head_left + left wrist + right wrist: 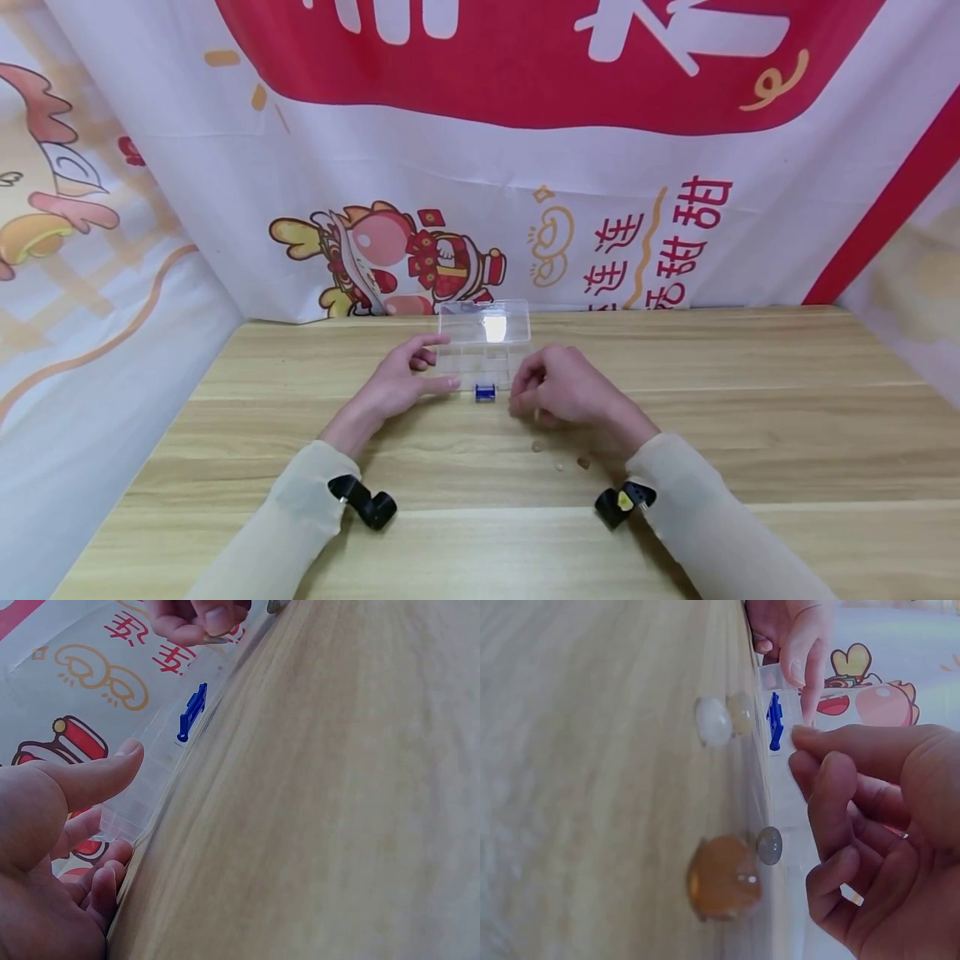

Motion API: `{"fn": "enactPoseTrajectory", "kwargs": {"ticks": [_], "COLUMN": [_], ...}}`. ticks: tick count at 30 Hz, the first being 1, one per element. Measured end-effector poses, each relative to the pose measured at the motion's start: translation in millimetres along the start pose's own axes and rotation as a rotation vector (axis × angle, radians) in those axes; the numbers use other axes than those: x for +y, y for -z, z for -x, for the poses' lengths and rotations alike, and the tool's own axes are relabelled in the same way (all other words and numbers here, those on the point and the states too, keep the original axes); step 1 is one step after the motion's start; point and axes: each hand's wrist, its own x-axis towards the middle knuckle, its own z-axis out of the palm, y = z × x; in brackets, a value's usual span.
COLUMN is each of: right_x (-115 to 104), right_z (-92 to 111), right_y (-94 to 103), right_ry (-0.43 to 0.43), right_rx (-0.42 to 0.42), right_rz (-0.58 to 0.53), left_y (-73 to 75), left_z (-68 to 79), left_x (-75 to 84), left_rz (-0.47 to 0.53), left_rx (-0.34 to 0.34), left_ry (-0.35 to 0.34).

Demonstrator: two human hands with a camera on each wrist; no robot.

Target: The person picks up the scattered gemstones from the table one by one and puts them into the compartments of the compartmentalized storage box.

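A clear plastic compartment box (472, 360) with a blue latch (485, 392) lies on the table, its transparent lid (480, 322) raised at the back. My left hand (401, 379) holds the box's left end, thumb along the front and index finger at the back. By the front right corner, my right hand (562, 385) has its thumb and index tips together. Between them the left wrist view shows a sliver of a small pale stone (216, 640), mostly hidden by the fingers. Near the right hand lie an orange-brown stone (724, 877), a white stone (714, 721), a yellowish stone (741, 714) and a grey stone (769, 845).
The wood-grain table (465, 550) ends at a printed cloth backdrop (405, 167) just behind the raised lid. Each wrist carries a small black camera, one on the left sleeve (300, 492) and one on the right sleeve (690, 475).
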Motion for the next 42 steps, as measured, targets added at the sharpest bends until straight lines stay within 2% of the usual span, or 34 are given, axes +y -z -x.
{"fn": "enactPoseTrajectory", "kwargs": {"ticks": [8,11,18,42], "right_x": [-1.8,-1.7,0.0,0.1], "right_z": [-1.4,-1.9,-3.2,-5.9], "right_y": [2.7,2.7,4.6,4.5], "right_ry": [0.090,0.105,0.090,0.084], "right_rx": [0.043,0.072,0.121,0.168], "right_rz": [0.005,-0.029,-0.127,-0.122], "left_y": [0.2,0.5,1.6,1.1], "left_z": [0.0,-0.4,-0.2,1.8], "left_x": [0.2,-0.2,-0.6,0.3], "left_rz": [-0.002,-0.005,-0.011,-0.015], "left_rx": [0.005,0.005,0.002,0.008], "left_ry": [0.000,0.000,0.004,0.000]}}
